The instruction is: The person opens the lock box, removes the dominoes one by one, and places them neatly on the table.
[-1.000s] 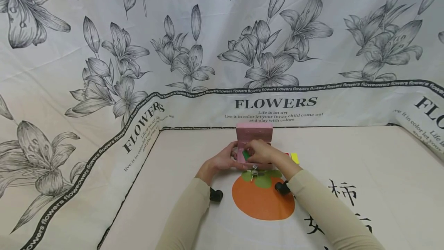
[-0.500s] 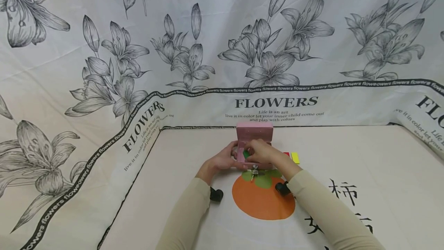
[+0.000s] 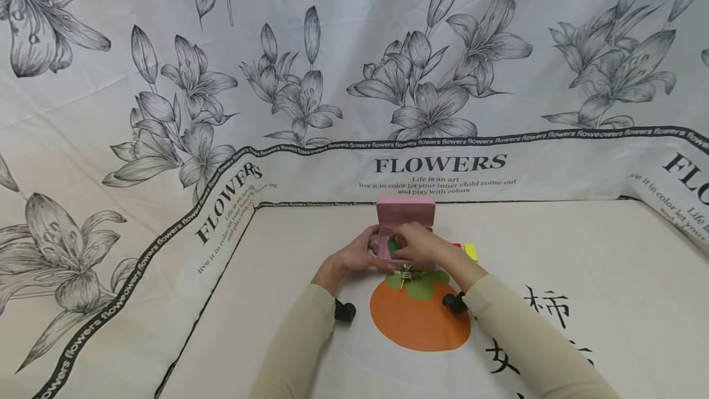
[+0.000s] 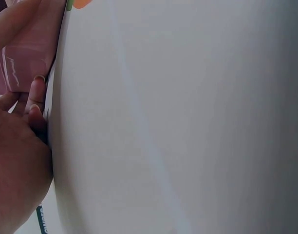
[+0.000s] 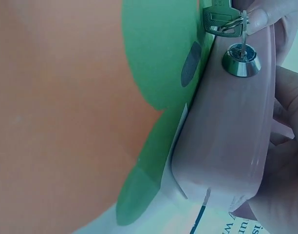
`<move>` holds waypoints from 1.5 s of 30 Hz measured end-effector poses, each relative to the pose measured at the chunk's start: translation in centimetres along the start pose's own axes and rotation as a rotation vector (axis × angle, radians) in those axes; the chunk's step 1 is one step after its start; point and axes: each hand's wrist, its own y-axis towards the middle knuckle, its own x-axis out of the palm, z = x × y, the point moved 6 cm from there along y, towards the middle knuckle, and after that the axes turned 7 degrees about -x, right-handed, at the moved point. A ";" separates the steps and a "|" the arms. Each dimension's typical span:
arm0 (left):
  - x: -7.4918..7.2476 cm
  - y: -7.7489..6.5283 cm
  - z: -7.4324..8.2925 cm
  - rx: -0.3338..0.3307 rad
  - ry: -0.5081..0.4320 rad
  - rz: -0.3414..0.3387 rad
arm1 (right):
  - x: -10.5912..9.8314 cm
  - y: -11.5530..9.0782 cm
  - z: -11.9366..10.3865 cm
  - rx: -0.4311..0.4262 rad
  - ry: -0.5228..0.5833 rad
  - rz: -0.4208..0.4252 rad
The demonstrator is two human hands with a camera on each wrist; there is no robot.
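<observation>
A pink metal lockbox [image 3: 406,209] stands on the table with its lid raised. Keys [image 5: 222,20] hang at the round silver lock [image 5: 241,61] on its front. My left hand [image 3: 357,252] grips the box's left end, thumb along the front; in the left wrist view its fingers lie against the pink wall [image 4: 27,63]. My right hand [image 3: 419,242] reaches into the box and pinches a small green piece [image 3: 392,245], whose exact kind is too small to tell. In the right wrist view, the right hand [image 5: 288,161] is partly hidden behind the box front.
A yellow piece [image 3: 470,252] and a red piece [image 3: 456,245] lie right of the box, partly behind my right arm. The tablecloth carries a printed orange persimmon [image 3: 415,319] and black characters. A flower-printed curtain [image 3: 443,165] rises behind the box.
The green piece has tipped more upright and sits slightly lower, with the right hand's fingers shifted a little. The left hand and the box have stayed in place.
</observation>
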 end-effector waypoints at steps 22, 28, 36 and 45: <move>0.0 0.0 0.1 0.006 -0.007 -0.011 | -1.8 -1.9 -1.0 -0.079 0.053 0.060; 0.0 0.0 0.0 0.001 0.009 -0.002 | -1.8 -2.4 -0.8 -0.072 0.076 0.052; 0.0 0.1 -0.1 0.007 0.023 0.005 | -2.1 -3.1 -0.5 -0.070 0.072 0.056; -0.1 0.2 -0.1 0.009 0.022 -0.008 | -2.5 -3.7 -0.2 -0.046 0.074 0.069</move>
